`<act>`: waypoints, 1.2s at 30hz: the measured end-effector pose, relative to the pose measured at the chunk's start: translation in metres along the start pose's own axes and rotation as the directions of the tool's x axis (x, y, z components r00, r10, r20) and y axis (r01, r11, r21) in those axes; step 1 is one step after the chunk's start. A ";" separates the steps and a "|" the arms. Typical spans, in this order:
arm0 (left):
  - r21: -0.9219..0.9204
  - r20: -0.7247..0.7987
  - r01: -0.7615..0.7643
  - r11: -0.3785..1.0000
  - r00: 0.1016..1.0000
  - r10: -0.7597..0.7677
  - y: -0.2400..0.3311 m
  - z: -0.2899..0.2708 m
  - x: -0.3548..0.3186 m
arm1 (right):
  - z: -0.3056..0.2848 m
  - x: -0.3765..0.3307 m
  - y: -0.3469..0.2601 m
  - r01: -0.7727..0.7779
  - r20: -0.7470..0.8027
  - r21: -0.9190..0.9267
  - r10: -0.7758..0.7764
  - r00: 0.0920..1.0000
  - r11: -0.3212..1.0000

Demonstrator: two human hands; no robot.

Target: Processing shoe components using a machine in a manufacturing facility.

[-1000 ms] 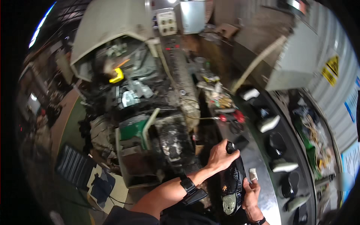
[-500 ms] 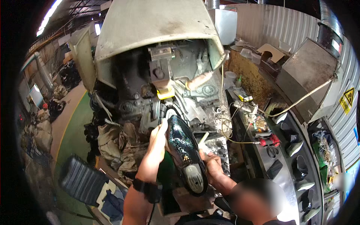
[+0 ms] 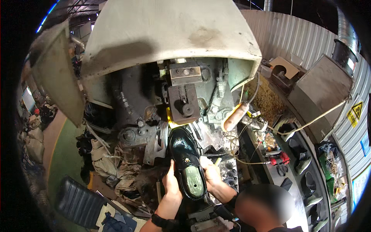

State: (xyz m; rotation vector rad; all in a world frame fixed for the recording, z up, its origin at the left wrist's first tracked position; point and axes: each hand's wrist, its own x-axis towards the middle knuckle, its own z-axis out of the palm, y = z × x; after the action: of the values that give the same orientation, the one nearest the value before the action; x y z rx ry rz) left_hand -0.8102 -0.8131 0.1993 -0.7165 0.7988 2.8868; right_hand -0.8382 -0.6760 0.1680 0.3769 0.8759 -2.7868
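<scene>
Hands close from both sides on a glossy black shoe [image 3: 187,162], which sits a little below the middle of the head view with its toe aimed at 12 o'clock into the mouth of a big grey machine [image 3: 166,50]. The left hand [image 3: 171,185] wraps the shoe's flank at 9 o'clock, thumb up along the upper, and the right hand [image 3: 210,173] cups the opposite flank at 3 o'clock; both are grasping it, neither released nor balled into a fist. A grip on both sides like this seems meant to keep the shoe straight and steady while its toe meets the metal clamps [image 3: 154,141] just under the dark square block [image 3: 184,103] at the machine's centre. The shoe's opening shows a pale green last [image 3: 194,181] filling it, which I judge is there to keep the leather in shape. A black watch band [image 3: 162,222] rings the left wrist at 6 o'clock. At 2 o'clock from the shoe a tan roller-like handle [image 3: 235,116] hangs off the machine within easy reach. Farther off at 4 o'clock, along the curved conveyor bench [image 3: 309,193], more shoes [image 3: 303,162] lie in a row well apart from the hands, and a red-handled tool [image 3: 281,159] rests near them. At 8 o'clock a dark ribbed seat cushion [image 3: 79,203] lies low beside heaped rags [image 3: 102,162].
</scene>
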 end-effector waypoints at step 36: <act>0.814 -0.441 0.106 0.571 0.752 0.490 0.012 -0.392 -0.050 | -0.281 -0.020 -0.099 -0.350 -0.544 -0.708 -0.159 0.824 0.614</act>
State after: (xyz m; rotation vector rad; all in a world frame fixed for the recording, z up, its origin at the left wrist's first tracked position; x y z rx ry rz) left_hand -0.6030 -1.0163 -0.0690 -1.5040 2.1993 1.9027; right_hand -0.7940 -0.4305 0.0035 1.0511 2.0137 -1.8517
